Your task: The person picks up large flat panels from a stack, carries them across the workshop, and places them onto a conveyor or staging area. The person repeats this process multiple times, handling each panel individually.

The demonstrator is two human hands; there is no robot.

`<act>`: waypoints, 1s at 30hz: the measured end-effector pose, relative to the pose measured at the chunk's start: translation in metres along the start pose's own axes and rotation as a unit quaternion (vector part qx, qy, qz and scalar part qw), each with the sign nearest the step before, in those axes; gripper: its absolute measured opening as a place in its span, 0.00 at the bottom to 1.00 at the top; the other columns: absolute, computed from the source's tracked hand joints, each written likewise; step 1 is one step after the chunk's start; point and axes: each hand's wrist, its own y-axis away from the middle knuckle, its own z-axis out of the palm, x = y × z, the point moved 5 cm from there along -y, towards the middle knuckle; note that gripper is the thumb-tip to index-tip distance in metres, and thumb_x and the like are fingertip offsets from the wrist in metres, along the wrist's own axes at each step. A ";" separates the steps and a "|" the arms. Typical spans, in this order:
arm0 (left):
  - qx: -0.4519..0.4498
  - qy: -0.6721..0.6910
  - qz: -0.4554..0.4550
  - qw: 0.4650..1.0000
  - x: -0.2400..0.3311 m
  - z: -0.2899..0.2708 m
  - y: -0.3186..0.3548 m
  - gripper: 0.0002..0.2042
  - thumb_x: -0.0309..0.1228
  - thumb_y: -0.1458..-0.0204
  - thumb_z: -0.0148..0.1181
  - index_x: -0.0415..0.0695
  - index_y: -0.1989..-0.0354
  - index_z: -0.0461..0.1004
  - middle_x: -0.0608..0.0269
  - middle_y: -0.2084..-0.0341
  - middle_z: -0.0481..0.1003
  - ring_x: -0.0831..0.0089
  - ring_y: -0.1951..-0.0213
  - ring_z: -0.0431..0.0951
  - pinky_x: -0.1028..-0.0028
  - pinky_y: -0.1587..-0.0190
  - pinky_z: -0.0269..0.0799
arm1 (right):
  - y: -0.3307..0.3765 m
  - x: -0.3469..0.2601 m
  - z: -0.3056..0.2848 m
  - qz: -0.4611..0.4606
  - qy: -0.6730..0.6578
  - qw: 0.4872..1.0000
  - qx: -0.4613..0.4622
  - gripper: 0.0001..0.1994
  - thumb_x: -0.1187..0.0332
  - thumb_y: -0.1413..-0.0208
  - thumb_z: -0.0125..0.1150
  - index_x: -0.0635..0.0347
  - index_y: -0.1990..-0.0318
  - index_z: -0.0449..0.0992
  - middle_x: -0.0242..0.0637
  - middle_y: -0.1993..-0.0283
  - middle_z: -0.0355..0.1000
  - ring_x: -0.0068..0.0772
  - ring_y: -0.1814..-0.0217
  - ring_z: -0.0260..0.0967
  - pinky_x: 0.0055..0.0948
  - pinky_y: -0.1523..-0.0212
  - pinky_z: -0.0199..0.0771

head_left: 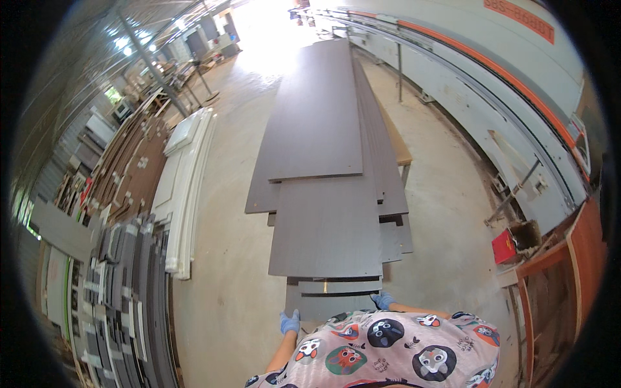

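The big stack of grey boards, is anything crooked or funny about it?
Yes, the stack looks uneven: the top board sits farther forward than a lower board, and more boards poke out on both sides instead of lining up. No clear damage shows.

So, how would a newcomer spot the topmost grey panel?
A long, pale, orange-striped machine runs along the right. Left of it, in the middle, is a stack of dark grey panels. The topmost panel is the long one toward the far end, overlapping those beneath, with nothing covering it.
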 end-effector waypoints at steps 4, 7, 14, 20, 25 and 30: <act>-0.091 -0.055 -0.022 0.994 0.005 -0.005 -0.015 0.33 0.57 0.52 0.52 0.37 0.50 0.69 0.43 0.55 0.73 0.51 0.50 0.71 0.61 0.48 0.66 | 0.012 -0.014 -0.012 0.030 0.049 0.998 -0.032 0.36 0.40 0.51 0.55 0.63 0.46 0.68 0.53 0.47 0.68 0.52 0.44 0.65 0.42 0.48 0.65; -0.107 -0.123 -0.011 0.987 0.004 -0.003 -0.032 0.36 0.63 0.51 0.43 0.37 0.55 0.73 0.43 0.55 0.73 0.50 0.50 0.71 0.59 0.48 0.65 | -0.015 0.010 0.000 -0.024 0.051 0.998 -0.013 0.32 0.38 0.46 0.43 0.53 0.44 0.68 0.50 0.45 0.66 0.55 0.45 0.65 0.44 0.45 0.64; -0.164 -0.181 -0.002 0.970 0.012 0.007 -0.046 0.38 0.66 0.51 0.36 0.40 0.53 0.73 0.42 0.53 0.71 0.49 0.49 0.71 0.58 0.48 0.65 | -0.025 0.014 -0.015 0.041 -0.033 0.998 0.021 0.33 0.44 0.51 0.55 0.59 0.43 0.67 0.50 0.46 0.68 0.47 0.42 0.65 0.38 0.45 0.64; -0.141 -0.120 0.058 0.981 0.036 0.035 -0.052 0.37 0.64 0.51 0.39 0.41 0.48 0.69 0.41 0.53 0.71 0.50 0.50 0.71 0.58 0.49 0.66 | -0.050 0.045 -0.039 0.067 -0.036 0.995 0.067 0.37 0.42 0.52 0.57 0.58 0.39 0.62 0.48 0.38 0.61 0.46 0.34 0.55 0.38 0.39 0.56; -0.051 -0.053 0.065 0.995 0.077 0.043 -0.026 0.35 0.61 0.51 0.45 0.43 0.46 0.67 0.44 0.54 0.72 0.49 0.52 0.73 0.58 0.51 0.67 | -0.062 0.029 -0.080 0.108 -0.008 0.993 0.038 0.38 0.42 0.49 0.53 0.66 0.40 0.61 0.51 0.39 0.61 0.47 0.36 0.56 0.37 0.38 0.56; -0.086 -0.039 0.062 0.994 0.120 0.107 0.002 0.30 0.58 0.50 0.48 0.49 0.45 0.67 0.44 0.56 0.73 0.46 0.55 0.73 0.56 0.55 0.68 | -0.080 0.058 -0.148 0.003 -0.025 0.999 0.029 0.30 0.46 0.43 0.45 0.67 0.49 0.70 0.54 0.46 0.67 0.49 0.42 0.63 0.39 0.42 0.60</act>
